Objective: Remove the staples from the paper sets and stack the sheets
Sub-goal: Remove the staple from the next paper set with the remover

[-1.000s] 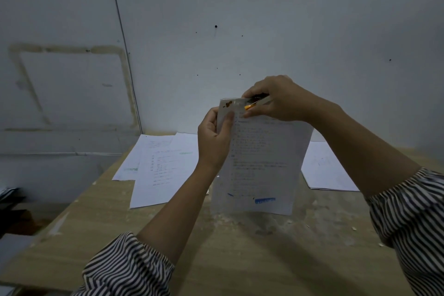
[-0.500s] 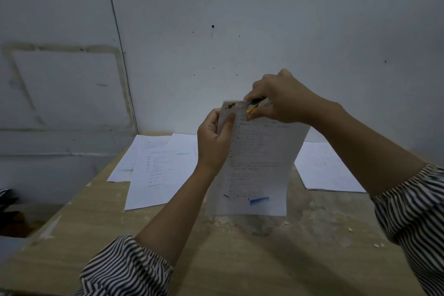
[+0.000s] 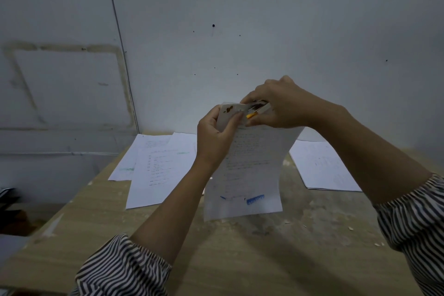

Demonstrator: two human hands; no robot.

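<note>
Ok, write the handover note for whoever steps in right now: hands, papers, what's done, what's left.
Left hand grips the top left corner of the paper set, held upright above the table.
Right hand holds the staple remover at the set's top edge.
Loose sheets lie on the table to the left; more papers lie to the right.
Done: cannot tell whether this staple is out.
Left: free this set, stack its sheets, check the right pile.

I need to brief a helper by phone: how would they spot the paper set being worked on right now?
Start at the wooden table against the grey wall. Above its middle, the white printed paper set hangs upright between the left hand and right hand. Unlike the flat sheets, it bears a blue stamp near its bottom.
</note>
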